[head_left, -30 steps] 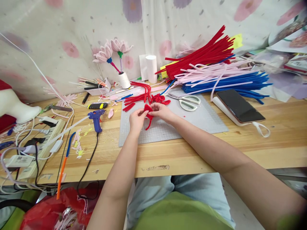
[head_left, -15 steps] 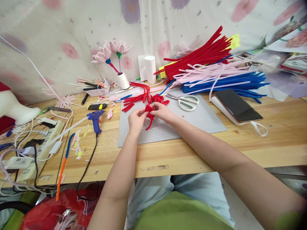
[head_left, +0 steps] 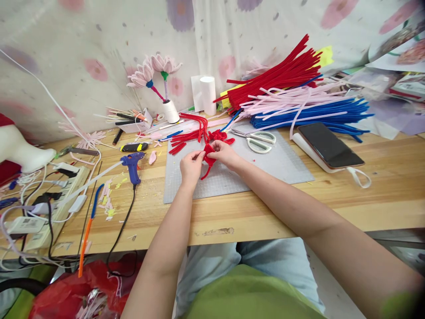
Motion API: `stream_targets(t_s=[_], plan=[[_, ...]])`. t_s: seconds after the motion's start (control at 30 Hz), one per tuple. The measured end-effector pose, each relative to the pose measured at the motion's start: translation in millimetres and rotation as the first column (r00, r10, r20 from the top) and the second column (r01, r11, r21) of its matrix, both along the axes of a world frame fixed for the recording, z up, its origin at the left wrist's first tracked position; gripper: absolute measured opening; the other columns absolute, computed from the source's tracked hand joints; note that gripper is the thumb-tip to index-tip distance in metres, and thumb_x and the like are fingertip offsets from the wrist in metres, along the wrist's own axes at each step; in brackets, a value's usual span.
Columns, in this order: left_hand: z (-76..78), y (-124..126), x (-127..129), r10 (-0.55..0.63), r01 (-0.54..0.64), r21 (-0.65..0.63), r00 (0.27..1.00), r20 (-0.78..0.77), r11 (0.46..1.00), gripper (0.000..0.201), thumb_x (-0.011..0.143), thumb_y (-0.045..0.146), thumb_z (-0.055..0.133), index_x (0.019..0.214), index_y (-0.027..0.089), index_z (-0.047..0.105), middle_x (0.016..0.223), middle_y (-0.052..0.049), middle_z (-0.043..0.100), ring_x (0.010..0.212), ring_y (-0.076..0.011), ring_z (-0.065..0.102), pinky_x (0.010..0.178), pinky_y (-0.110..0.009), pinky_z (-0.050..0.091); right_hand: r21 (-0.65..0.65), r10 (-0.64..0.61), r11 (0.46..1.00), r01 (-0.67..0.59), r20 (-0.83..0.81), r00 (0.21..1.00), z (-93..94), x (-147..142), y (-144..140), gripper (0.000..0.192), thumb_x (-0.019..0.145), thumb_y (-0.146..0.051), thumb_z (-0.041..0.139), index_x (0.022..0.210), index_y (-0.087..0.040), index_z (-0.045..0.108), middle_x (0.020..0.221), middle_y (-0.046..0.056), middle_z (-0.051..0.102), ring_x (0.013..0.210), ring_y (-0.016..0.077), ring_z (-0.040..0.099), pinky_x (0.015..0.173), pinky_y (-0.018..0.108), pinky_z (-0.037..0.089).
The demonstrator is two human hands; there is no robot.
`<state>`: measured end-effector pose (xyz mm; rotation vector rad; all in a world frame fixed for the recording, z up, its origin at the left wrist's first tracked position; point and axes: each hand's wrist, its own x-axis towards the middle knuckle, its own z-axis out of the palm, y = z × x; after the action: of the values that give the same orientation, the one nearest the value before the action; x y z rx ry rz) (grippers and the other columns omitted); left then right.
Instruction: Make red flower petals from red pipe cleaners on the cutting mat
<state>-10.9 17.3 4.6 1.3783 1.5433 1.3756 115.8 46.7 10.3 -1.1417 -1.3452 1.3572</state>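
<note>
Between my fingers is a red pipe-cleaner petal [head_left: 209, 156], a flat folded shape with a loose tail hanging down toward the cutting mat [head_left: 229, 188]. My left hand [head_left: 191, 165] pinches its left side. On the right side my right hand [head_left: 224, 154] is closed on it too, with the fingertips partly covering it. Just behind my hands lie more shaped red pipe-cleaner pieces [head_left: 217, 135]. Cut and bent red pipe cleaners [head_left: 191, 136] rest to their left. A pair of scissors [head_left: 259, 141] with pale handles lies on the mat, right of my right hand.
Bundles of red [head_left: 275, 77], pink and blue pipe cleaners [head_left: 305, 115] lie at the back right, near a phone [head_left: 327, 144]. A blue glue gun [head_left: 133, 167] stands left with its cord. Pink flowers [head_left: 156, 73] stand behind. Power strips [head_left: 59, 204] and cables crowd the far left.
Both hands have shifted slightly to the right with the red petal, which has turned a little between the fingers. Its tail has moved slightly left and up.
</note>
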Motion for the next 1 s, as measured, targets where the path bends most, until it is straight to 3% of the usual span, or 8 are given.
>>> stream_targets(t_s=[0.17, 0.33, 0.43, 0.63, 0.8, 1.0], plan=[[1.7, -1.8, -0.2, 0.023, -0.019, 0.088, 0.999, -0.043, 0.996, 0.020, 0.067, 0.034, 0.062, 0.076, 0.018, 0.068, 0.074, -0.004, 0.065, 0.069, -0.0138, 0.059, 0.060, -0.025, 0.049, 0.067, -0.017, 0.998, 0.016, 0.017, 1.000, -0.5, 0.6, 1.5, 0.022, 0.054, -0.018, 0.062, 0.067, -0.018, 0.044, 0.062, -0.005, 0.051, 0.058, 0.0087, 0.048, 0.057, 0.023, 0.041], [0.5, 0.7, 2.2, -0.087, 0.086, 0.014, 0.992, 0.094, 0.996, 0.025, 0.064, 0.033, 0.064, 0.082, 0.016, 0.066, 0.079, -0.005, 0.065, 0.067, -0.0137, 0.059, 0.055, -0.025, 0.049, 0.014, 0.050, 0.999, -0.049, -0.090, 0.995, 2.9, 2.1, 0.8, 0.026, 0.053, -0.017, 0.063, 0.070, -0.018, 0.044, 0.066, -0.004, 0.055, 0.060, 0.0087, 0.051, 0.059, 0.023, 0.043], [-1.0, 2.4, 1.5, -0.058, 0.061, -0.021, 0.991, 0.121, 0.998, 0.021, 0.064, 0.031, 0.063, 0.078, 0.015, 0.065, 0.073, -0.004, 0.064, 0.062, -0.0125, 0.058, 0.052, -0.024, 0.048, 0.020, 0.076, 0.997, -0.075, -0.072, 0.994, 2.8, 2.6, 1.1, 0.026, 0.052, -0.014, 0.062, 0.072, -0.019, 0.045, 0.065, -0.004, 0.055, 0.061, 0.0092, 0.052, 0.059, 0.023, 0.043], [0.4, 2.3, -0.3, 0.013, -0.014, 0.026, 0.999, 0.037, 1.000, 0.015, 0.063, 0.028, 0.064, 0.072, 0.016, 0.065, 0.071, -0.003, 0.063, 0.065, -0.0125, 0.058, 0.059, -0.024, 0.048, 0.112, -0.001, 0.994, -0.005, 0.048, 0.999, -0.1, 1.7, 2.8, 0.021, 0.054, -0.014, 0.060, 0.070, -0.018, 0.047, 0.064, -0.004, 0.054, 0.060, 0.0090, 0.050, 0.058, 0.023, 0.042], [-3.9, 5.0, 1.3, -0.074, 0.073, 0.014, 0.992, 0.105, 0.997, 0.023, 0.064, 0.031, 0.064, 0.082, 0.017, 0.066, 0.082, -0.005, 0.066, 0.070, -0.0128, 0.059, 0.062, -0.025, 0.049, 0.081, 0.068, 0.995, -0.065, -0.033, 0.997, 1.6, 1.3, 1.3, 0.023, 0.054, -0.015, 0.061, 0.071, -0.018, 0.046, 0.065, -0.004, 0.054, 0.060, 0.0086, 0.051, 0.061, 0.024, 0.043], [-7.0, 6.4, -0.6, -0.041, 0.041, 0.013, 0.998, 0.053, 0.999, 0.020, 0.067, 0.031, 0.062, 0.079, 0.016, 0.067, 0.076, -0.004, 0.066, 0.066, -0.0134, 0.060, 0.065, -0.027, 0.049, 0.039, 0.050, 0.998, -0.050, -0.001, 0.999, 3.4, 3.0, 1.8, 0.022, 0.052, -0.013, 0.061, 0.069, -0.017, 0.047, 0.065, -0.003, 0.054, 0.059, 0.0097, 0.050, 0.058, 0.024, 0.043]])
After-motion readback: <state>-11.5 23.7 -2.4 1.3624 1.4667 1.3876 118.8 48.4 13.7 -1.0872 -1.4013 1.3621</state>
